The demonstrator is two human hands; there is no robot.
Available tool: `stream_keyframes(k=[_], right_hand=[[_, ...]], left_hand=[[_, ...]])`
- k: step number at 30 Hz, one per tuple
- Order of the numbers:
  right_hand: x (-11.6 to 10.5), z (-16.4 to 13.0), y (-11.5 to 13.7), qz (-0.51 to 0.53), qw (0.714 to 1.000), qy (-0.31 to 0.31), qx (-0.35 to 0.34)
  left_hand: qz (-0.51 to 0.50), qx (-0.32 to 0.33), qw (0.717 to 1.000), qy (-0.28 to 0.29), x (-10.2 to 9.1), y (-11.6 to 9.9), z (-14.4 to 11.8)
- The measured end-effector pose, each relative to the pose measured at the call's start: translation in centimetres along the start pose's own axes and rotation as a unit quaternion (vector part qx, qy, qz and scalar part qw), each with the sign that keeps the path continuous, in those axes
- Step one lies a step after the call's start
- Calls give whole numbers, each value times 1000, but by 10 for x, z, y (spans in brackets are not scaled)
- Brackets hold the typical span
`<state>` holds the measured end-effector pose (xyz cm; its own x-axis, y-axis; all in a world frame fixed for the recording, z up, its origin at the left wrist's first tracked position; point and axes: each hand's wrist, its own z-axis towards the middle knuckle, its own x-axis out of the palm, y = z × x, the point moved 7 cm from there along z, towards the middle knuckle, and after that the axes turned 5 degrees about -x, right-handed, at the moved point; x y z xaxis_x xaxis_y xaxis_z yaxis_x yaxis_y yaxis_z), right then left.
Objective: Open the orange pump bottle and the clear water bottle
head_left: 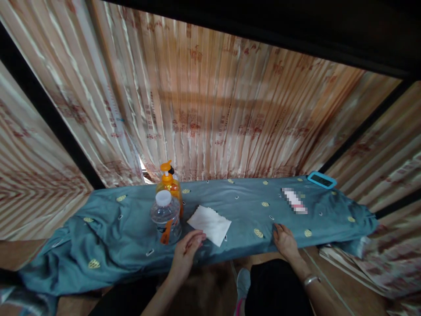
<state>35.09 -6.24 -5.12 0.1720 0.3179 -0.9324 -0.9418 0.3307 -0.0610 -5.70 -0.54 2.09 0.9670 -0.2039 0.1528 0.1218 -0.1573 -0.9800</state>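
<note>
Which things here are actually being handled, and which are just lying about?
In hand: left hand at the white napkin; right hand flat on the blue cloth.

Lying about: water bottle, orange pump bottle, blue-cased phone.

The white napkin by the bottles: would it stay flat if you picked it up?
Probably not. The napkin looks thin and creased, so it would likely droop and feel very light. Lying on the soft blue cloth, it would likely bunch up rather than slide if pushed.

The left hand (187,250) rests by a white tissue (210,224) on the blue cloth (115,228); the right hand (284,240) presses the cloth's edge. A water bottle (165,217) stands before an orange pump bottle (169,182).
</note>
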Motion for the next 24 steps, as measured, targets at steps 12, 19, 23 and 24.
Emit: stream_keyframes(k=[12,19,23,24], right_hand=[[-19,7,28,-62,997,53,-2],[-22,7,30,-71,995,64,5],[-22,8,29,-57,997,58,16],[-22,8,28,-51,997,56,20]], left_hand=[[109,323,903,-261,-101,-134,-42],[210,311,896,-239,-89,-111,2],[230,249,914,-225,-81,-89,7],[231,244,914,-226,-80,-88,8]])
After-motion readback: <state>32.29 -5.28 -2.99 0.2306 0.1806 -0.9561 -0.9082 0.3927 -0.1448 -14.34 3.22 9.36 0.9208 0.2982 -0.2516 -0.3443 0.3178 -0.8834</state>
